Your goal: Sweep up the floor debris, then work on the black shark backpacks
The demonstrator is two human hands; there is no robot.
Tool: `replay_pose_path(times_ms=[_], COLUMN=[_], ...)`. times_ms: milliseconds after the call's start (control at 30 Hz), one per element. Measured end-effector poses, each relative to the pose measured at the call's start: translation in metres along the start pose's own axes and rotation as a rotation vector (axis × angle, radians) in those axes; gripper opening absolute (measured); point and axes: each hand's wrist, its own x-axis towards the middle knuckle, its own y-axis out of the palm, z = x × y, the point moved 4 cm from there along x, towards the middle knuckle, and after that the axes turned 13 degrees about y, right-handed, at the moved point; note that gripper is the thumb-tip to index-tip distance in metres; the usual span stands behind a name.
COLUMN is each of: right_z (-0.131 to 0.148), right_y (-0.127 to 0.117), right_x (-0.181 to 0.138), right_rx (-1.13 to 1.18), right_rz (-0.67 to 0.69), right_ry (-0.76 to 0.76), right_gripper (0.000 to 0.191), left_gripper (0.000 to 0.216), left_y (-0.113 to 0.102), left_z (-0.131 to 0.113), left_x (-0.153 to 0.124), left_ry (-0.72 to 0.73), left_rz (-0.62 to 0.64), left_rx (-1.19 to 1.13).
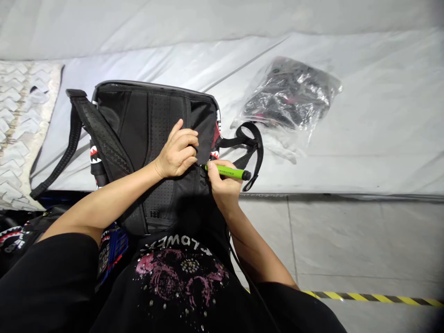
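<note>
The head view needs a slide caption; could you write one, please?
Right hand holding a green marker at the strapped side of a black backpack, left hand close by.

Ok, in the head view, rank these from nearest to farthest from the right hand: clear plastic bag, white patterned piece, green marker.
1. green marker: gripped in the right hand.
2. clear plastic bag: above and to the right.
3. white patterned piece: far left, past the black backpack.

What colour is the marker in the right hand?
Bright green, the marker, with a black end; head view.
</note>
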Motion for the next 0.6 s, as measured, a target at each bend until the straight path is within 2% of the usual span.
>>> replay_pose_path(times_ms=[100,200,267,433,533,600], right_z=[0.002,0.004,0.003,-0.006,-0.010,-0.008], right_y=[0.000,0.001,0.000,-0.007,-0.014,-0.015], right_x=[0.000,0.000,0.002,0.009,0.012,0.015], right_rx=[0.016,0.011,-0.021,-0.187,-0.322,-0.463], right_rz=[0.011,0.036,0.052,0.008,0.017,0.069], right_ry=[0.000,-0.010,-0.006,-0.007,-0.022,-0.095], right_gripper=[0.019,0.018,0.020,0.027,0.035,0.038], left_gripper=[0.068,0.063,0.056,0.036,0.041,0.049], left_y=[0.000,-0.002,0.000,0.005,-0.003,-0.015], left_z=[0.000,-0.001,-0.002,-0.001,-0.007,-0.015], left_x=[0.000,-0.001,-0.001,0.003,0.014,0.025], left_ry=[0.003,0.030,0.023,-0.028,-0.063,-0.057], left_rz=[0.004,-0.021,0.013,0.284,0.507,0.652], left_rx=[0.014,0.024,0.024,0.043,0.091,0.121])
